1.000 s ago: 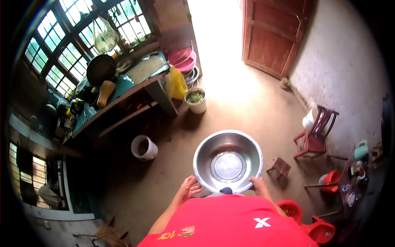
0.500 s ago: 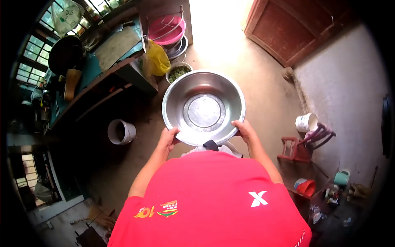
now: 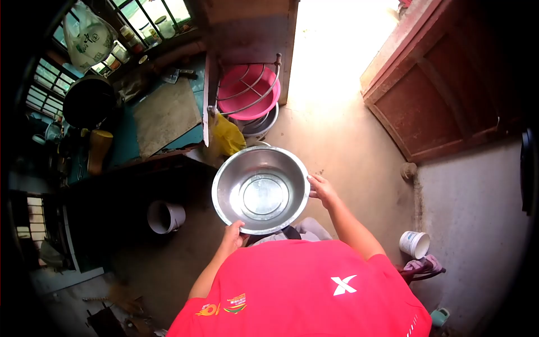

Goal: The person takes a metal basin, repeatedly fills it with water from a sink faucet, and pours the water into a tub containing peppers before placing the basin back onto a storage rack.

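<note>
A large round metal basin [image 3: 263, 194], with nothing inside, is held in front of my red shirt. My left hand [image 3: 232, 236] grips its near left rim, thumb over the edge. At the right side of the rim is my right hand [image 3: 322, 190], its fingers against the outer wall and partly hidden beneath. Just beyond the basin hangs a yellow plastic bag [image 3: 229, 136], near a rack holding a pink basin [image 3: 248, 92] above metal basins [image 3: 263, 122].
On the left stands a counter with a board [image 3: 167, 117] and a dark wok [image 3: 90, 102]. A white bucket [image 3: 166, 217] is on the floor below. A red door [image 3: 449, 84] stands by the bright doorway; another white bucket [image 3: 414, 244] is at the right wall.
The basin has shifted left and toward my body in view. My right hand has moved up along its right rim. The rack and counter appear larger, and the bowl of greens is now mostly hidden.
</note>
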Tool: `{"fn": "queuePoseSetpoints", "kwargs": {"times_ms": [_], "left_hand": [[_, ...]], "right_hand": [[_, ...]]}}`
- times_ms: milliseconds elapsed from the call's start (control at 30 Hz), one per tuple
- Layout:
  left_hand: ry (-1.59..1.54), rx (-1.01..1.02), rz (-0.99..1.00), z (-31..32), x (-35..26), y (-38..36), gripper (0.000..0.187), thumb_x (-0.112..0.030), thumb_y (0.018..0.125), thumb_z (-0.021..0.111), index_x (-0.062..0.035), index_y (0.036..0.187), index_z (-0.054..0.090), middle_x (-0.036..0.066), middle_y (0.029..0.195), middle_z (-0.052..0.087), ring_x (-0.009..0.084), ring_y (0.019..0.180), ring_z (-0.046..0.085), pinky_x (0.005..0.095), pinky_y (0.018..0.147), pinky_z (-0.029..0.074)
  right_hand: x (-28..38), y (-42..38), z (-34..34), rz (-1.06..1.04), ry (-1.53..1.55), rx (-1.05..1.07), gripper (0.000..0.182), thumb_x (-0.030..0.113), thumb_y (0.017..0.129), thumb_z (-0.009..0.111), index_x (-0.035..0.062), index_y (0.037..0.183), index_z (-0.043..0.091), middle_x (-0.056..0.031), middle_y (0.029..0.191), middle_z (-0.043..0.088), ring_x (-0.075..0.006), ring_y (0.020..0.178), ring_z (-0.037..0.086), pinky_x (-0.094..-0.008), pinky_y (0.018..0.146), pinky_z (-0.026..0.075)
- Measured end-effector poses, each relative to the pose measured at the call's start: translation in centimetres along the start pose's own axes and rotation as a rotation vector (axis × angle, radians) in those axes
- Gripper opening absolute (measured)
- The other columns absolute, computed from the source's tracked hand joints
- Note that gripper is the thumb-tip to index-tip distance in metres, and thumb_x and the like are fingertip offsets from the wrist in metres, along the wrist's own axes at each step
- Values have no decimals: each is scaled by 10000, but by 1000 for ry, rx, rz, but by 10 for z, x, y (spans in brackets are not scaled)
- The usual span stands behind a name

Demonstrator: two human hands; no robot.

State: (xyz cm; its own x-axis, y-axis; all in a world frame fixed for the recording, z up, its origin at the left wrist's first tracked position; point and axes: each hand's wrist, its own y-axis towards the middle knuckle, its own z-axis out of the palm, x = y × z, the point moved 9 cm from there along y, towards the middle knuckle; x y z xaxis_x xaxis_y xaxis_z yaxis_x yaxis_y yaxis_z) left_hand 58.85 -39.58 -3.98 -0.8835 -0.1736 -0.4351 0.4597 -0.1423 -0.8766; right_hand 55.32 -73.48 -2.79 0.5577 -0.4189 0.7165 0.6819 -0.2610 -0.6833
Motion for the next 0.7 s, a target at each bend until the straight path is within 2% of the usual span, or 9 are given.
{"fn": "queuePoseSetpoints", "kwargs": {"times_ms": [133,200,300,367,400,467,533,600,700], "left_hand": [[-28,-15,-3,20,-25,14,352,-46,716,490,46,1049,422,158,957,524,273,800,574,398,627,517],[-159,-76,-15,31,-28,10,399,-12,712,461,15,1106,406,165,1000,507,299,845,573,437,643,531],[-149,-124,-19,17,-15,35,458,-3,695,453,-17,1149,390,136,992,502,296,839,578,436,589,536],[-135,-160,-37,11,-4,45,464,-23,686,468,-21,1144,394,124,989,508,290,793,589,398,525,536],[-149,-186,-10,21,-9,42,458,-26,690,471,-21,1141,394,125,981,513,290,786,591,393,515,533],[-151,-293,1,23,-2,32,433,-40,698,487,-18,1122,406,123,957,524,286,758,590,382,502,527],[-158,-372,-29,34,2,23,396,-64,704,514,-13,1088,432,117,924,532,274,722,584,367,497,517],[-197,-386,-60,53,3,16,366,-85,707,534,-11,1057,456,113,899,537,262,693,576,349,489,505],[-272,-423,-106,64,18,23,360,-94,709,537,-21,1052,456,113,883,544,252,671,577,330,469,489]], "right_hand": [[30,69,12,128,-184,5,439,278,804,571,25,1155,497,-109,981,592,-203,874,574,-329,699,479],[68,101,18,20,-407,-109,430,247,768,596,7,1120,540,-153,1084,569,-246,977,548,-348,782,461],[84,200,19,-115,-561,-229,551,226,715,625,-22,1183,473,-186,1159,525,-271,1078,505,-323,903,403],[115,231,31,-74,-677,-286,600,207,686,635,-41,1198,445,-213,1171,507,-284,1083,503,-322,915,397],[114,267,30,-89,-732,-354,640,192,677,634,-34,1231,405,-201,1098,549,-268,1004,542,-325,836,445],[92,316,37,80,-417,-289,579,182,694,639,10,1192,398,-163,934,545,-221,828,532,-339,616,476],[118,305,60,262,-84,-209,570,204,732,637,26,1194,355,-155,1068,502,-258,851,515,-417,665,461],[101,335,70,267,13,-148,635,262,750,645,34,1233,302,-113,1134,458,-251,994,464,-446,780,409],[110,336,99,267,120,61,410,296,783,618,94,1100,452,-64,1003,548,-199,884,557,-417,721,402]]}}
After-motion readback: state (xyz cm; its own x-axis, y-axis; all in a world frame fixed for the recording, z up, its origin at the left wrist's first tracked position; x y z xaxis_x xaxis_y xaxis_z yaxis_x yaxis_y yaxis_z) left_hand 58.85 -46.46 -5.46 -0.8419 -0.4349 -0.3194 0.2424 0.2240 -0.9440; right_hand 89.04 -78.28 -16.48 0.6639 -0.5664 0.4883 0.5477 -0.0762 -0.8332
